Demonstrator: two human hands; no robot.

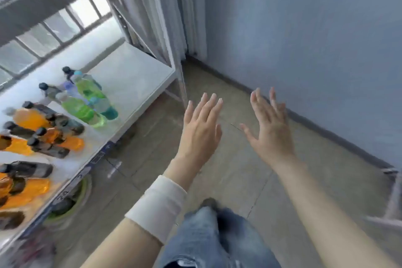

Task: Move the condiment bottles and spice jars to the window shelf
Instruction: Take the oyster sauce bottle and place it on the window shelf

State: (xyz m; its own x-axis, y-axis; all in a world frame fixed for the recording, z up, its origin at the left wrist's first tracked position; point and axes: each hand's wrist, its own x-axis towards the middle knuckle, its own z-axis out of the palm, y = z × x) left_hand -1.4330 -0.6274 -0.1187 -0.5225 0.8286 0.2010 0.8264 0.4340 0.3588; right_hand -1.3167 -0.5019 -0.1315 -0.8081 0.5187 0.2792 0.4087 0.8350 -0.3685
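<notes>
Several bottles stand on a white shelf (pixel 139 76) under the window at the left: green bottles (pixel 87 91), orange bottles (pixel 28 118) and dark-capped dark bottles (pixel 50 150). My left hand (pixel 201 124) hangs over the floor to the right of the shelf, fingers straight and spread, holding nothing. My right hand (pixel 269 126) is beside it, also flat and empty. Both hands are apart from the bottles. The picture is blurred.
The shelf's right half is bare. A grey-blue wall (pixel 304 39) runs along the right with a dark skirting. A green basin (pixel 71 202) sits under the shelf. A metal frame (pixel 391 204) stands at the right edge. My jeans leg (pixel 208 239) is below.
</notes>
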